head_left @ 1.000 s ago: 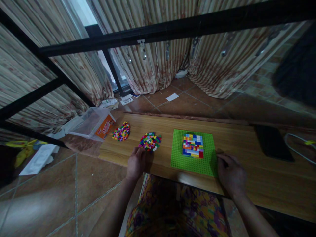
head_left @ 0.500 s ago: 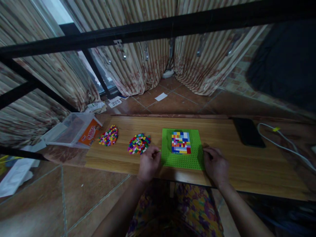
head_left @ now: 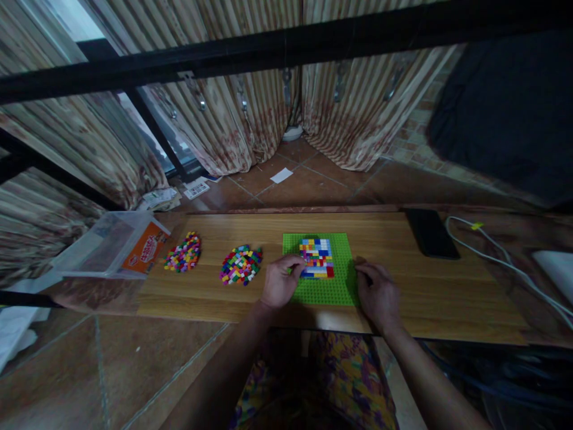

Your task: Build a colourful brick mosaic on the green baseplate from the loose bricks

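Note:
A green studded baseplate (head_left: 320,292) lies on the wooden table, bearing a block of multicoloured toy bricks (head_left: 317,260) in its upper middle. My left hand (head_left: 281,280) reaches over the plate's left side, thumb and forefinger pinched at the left edge of the built bricks. Whatever is between those fingertips is too small to make out. Beside the plate's right edge rests my right hand (head_left: 378,292), fingers curled and closed, its fingertips at that edge; what they hold, if anything, is hidden. Left of the plate is a pile of loose small bricks (head_left: 242,264).
Another brick pile (head_left: 183,253) lies farther left, near a clear plastic box (head_left: 101,245) with an orange label. At the right are a black phone (head_left: 432,233) and a white cable (head_left: 492,257). A dark metal rail (head_left: 250,51) crosses above, before striped curtains.
My left hand has moved right, from the plate's left edge onto the built bricks. The right hand keeps to the plate's right edge. The whole view has shifted slightly.

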Available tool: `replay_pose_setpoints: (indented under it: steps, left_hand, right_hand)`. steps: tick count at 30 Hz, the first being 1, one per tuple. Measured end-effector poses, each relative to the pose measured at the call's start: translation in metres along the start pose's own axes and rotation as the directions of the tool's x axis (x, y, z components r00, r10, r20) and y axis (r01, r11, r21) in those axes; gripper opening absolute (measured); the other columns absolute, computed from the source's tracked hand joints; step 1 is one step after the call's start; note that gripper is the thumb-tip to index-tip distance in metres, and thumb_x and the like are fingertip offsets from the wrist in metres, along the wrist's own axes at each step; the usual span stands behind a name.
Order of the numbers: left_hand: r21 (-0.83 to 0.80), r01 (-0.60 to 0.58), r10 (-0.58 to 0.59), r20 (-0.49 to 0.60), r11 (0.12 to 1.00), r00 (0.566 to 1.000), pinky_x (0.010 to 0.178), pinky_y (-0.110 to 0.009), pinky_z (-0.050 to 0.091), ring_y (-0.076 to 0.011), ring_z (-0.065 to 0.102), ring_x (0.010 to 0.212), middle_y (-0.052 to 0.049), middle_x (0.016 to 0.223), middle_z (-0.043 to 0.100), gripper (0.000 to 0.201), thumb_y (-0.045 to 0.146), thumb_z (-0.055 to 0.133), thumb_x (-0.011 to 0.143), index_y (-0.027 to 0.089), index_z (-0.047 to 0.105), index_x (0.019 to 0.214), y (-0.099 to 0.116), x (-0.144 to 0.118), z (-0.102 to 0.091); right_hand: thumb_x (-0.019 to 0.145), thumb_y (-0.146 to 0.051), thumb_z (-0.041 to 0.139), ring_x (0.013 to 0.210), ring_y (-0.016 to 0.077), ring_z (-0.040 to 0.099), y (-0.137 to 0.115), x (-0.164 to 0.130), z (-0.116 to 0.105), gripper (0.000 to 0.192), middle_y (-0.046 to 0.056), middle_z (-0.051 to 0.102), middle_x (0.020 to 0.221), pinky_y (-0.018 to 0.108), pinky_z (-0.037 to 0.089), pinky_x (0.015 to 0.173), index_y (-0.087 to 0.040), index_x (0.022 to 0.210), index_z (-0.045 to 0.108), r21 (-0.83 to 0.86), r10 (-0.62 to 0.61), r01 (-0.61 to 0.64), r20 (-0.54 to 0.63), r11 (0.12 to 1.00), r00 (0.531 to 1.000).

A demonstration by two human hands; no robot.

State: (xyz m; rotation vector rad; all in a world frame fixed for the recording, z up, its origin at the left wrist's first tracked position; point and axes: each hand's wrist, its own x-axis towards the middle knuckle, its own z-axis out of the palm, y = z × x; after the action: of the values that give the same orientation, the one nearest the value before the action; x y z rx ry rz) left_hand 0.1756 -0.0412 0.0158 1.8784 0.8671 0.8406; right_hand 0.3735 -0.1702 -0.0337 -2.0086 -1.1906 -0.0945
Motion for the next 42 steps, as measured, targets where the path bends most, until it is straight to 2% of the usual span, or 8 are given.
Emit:
replay_pose_setpoints:
  steps: [5,12,16,19,23,30,42]
  left_hand:
    - [0.064,-0.067,0.068,-0.008,0.996,0.998,0.076,-0.025,0.050,-0.0144,0.063,0.081,-0.004,0.084,0.067,0.012,0.022,0.062,0.080,0.023,0.072,0.076,-0.004,0.002,-0.002]
    - [0.074,-0.061,0.061,0.003,0.995,0.998,0.074,-0.024,0.049,-0.0136,0.064,0.078,-0.003,0.082,0.068,0.014,0.021,0.059,0.082,0.023,0.072,0.078,-0.005,0.000,0.000]
    - [0.037,-0.050,0.051,-0.027,0.998,0.998,0.075,-0.024,0.050,-0.0134,0.063,0.079,-0.003,0.081,0.067,0.015,0.019,0.057,0.082,0.022,0.071,0.078,-0.003,-0.002,0.002]
    - [-0.034,-0.002,0.000,-0.071,0.999,0.997,0.074,-0.024,0.050,-0.0133,0.063,0.077,-0.003,0.081,0.067,0.013,0.020,0.058,0.081,0.021,0.071,0.078,-0.004,-0.003,0.007]
    - [-0.166,0.110,-0.130,-0.117,0.980,0.985,0.071,-0.024,0.050,-0.0129,0.062,0.074,-0.003,0.080,0.068,0.009,0.020,0.063,0.076,0.019,0.071,0.075,-0.007,-0.002,0.014]
    - [-0.298,0.222,-0.266,-0.117,0.928,0.957,0.063,-0.022,0.048,-0.0111,0.060,0.066,-0.002,0.073,0.067,0.007,0.019,0.065,0.070,0.016,0.071,0.070,-0.008,0.002,0.018]
    - [-0.239,0.150,-0.191,-0.162,0.959,0.968,0.064,-0.022,0.048,-0.0114,0.059,0.067,-0.002,0.075,0.066,0.010,0.021,0.062,0.073,0.017,0.071,0.077,-0.013,-0.004,0.024]
  right_hand:
    - [0.087,-0.032,0.044,0.088,0.0221,0.062,0.002,0.000,0.001,0.028,0.010,0.066,0.096,0.035,0.050,0.079,-0.019,0.089,0.069,0.004,0.012,-0.012,0.009,1.000,1.000]
    - [0.086,-0.030,0.044,0.088,0.0223,0.062,0.002,-0.001,0.000,0.028,0.010,0.066,0.097,0.035,0.050,0.079,-0.018,0.088,0.069,-0.004,0.019,-0.019,0.014,1.000,1.000]
    - [0.086,-0.030,0.044,0.088,0.0221,0.063,0.002,-0.001,0.001,0.027,0.010,0.066,0.098,0.035,0.050,0.079,-0.018,0.088,0.069,-0.007,0.019,-0.019,0.005,1.000,1.000]
    - [0.086,-0.031,0.044,0.088,0.0221,0.062,0.003,-0.001,0.001,0.027,0.010,0.066,0.098,0.035,0.050,0.079,-0.019,0.088,0.069,-0.007,0.012,-0.011,0.013,1.000,1.000]
    - [0.087,-0.031,0.044,0.087,0.0217,0.062,0.003,-0.001,0.001,0.028,0.010,0.066,0.096,0.034,0.050,0.078,-0.018,0.088,0.069,-0.001,0.015,-0.015,0.018,1.000,1.000]
    - [0.087,-0.029,0.044,0.087,0.0217,0.062,0.001,-0.001,0.001,0.027,0.010,0.066,0.096,0.034,0.050,0.078,-0.018,0.089,0.069,-0.004,0.010,-0.010,0.002,1.000,1.000]
    - [0.087,-0.029,0.045,0.088,0.0218,0.063,0.001,-0.001,0.001,0.027,0.011,0.066,0.098,0.035,0.050,0.079,-0.017,0.089,0.069,-0.005,0.008,-0.008,0.004,1.000,1.000]
